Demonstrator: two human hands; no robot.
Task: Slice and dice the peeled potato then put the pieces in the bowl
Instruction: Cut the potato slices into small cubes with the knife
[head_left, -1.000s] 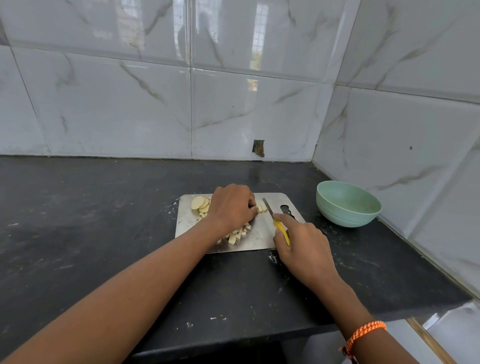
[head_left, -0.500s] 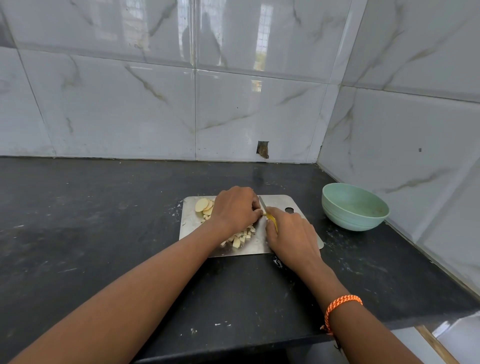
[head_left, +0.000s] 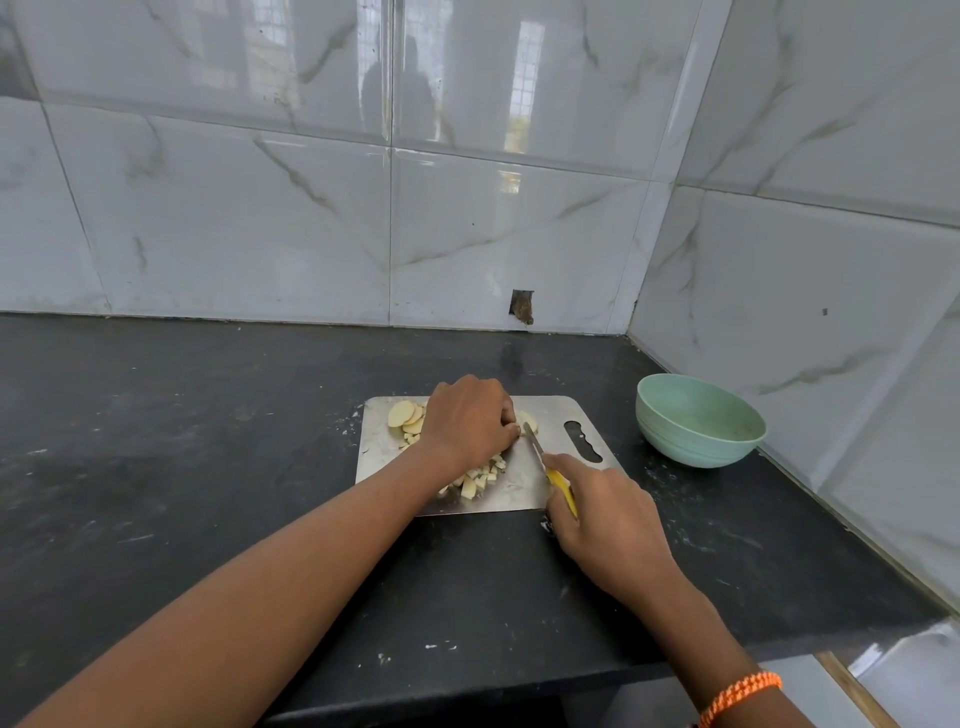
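Observation:
A steel cutting board (head_left: 556, 415) lies on the black counter. Round potato slices (head_left: 404, 415) sit at its far left, and diced potato pieces (head_left: 480, 480) lie near its front edge. My left hand (head_left: 467, 418) presses down on potato slices at the board's middle; a bit of them (head_left: 529, 418) shows past my fingertips. My right hand (head_left: 608, 514) grips a yellow-handled knife (head_left: 563, 491), its blade (head_left: 534, 440) angled toward my left fingertips. The green bowl (head_left: 698, 431) stands to the right of the board; I see no potato in it.
The black counter (head_left: 182, 441) stretches far to the left of the board. Tiled walls close in behind and on the right, forming a corner behind the bowl. The counter's front edge runs just below my forearms.
My right hand has drawn the knife back toward me and to the right, away from my left hand. The left hand stays on the potato slices.

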